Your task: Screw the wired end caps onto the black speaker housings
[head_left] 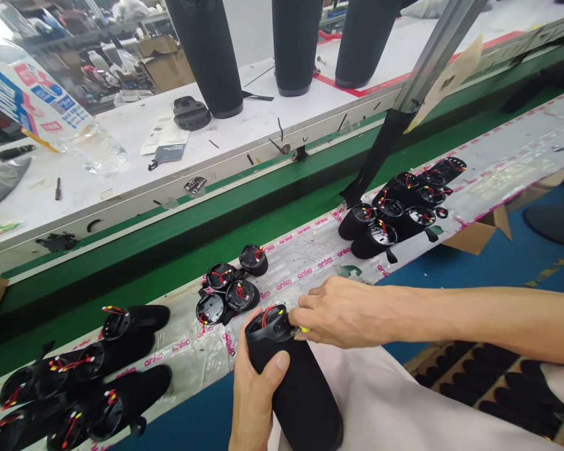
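Observation:
A black cylinder (305, 391) with red wires at its open top end leans over my lap, tilted with that end away from me. Wrapped round its upper part is my left hand (258, 388), thumb on the near side. My right hand (326, 313) is closed at the right side of the top rim, pinching something small with a yellow part (304, 329); the rest of it is hidden by the fingers. Just beyond stand several like cylinders (241, 294), their wired ends facing up.
More black cylinders lie at the left (136, 351) and stand at the right (373, 238) on the plastic-covered strip (305, 272). A metal post (432, 56) rises behind. The white bench (244, 131) bears tall black cylinders (211, 56) and a plastic bottle (51, 106).

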A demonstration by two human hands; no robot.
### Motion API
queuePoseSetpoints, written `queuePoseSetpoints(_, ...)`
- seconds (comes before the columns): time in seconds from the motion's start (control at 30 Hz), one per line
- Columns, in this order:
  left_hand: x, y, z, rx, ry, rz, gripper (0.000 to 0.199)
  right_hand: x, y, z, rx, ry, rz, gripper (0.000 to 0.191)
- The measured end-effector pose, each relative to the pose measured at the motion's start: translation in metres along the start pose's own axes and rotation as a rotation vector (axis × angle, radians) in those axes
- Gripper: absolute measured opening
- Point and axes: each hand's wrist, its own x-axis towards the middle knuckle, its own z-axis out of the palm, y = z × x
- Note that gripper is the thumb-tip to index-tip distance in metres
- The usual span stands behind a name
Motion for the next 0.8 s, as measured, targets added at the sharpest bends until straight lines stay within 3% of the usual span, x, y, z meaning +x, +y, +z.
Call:
queuePoseSetpoints(0.27, -0.002, 0.0, 0.001, 0.038, 0.001, 0.007, 0.085, -0.001, 0.002, -0.001, -0.023, -0.034, -0.006, 0.024)
queuePoseSetpoints(0.6, -0.001, 0.003, 0.002, 0.144, -0.012, 0.03, 0.089, -0.005, 0.009, 0.003, -0.102, 0.028, -0.076, 0.025)
queuePoseSetpoints(0.77, -0.006, 0.002, 0.002, 0.287, 0.065, 0.075, 0.087, -0.012, 0.002, -0.002, -0.197, 0.07, -0.061, 0.002)
queuePoseSetpoints(0.8, -0.006, 0.002, 0.001, 0.304, 0.078, 0.07, 0.086, -0.014, -0.001, -0.002, -0.214, 0.084, -0.049, 0.005)
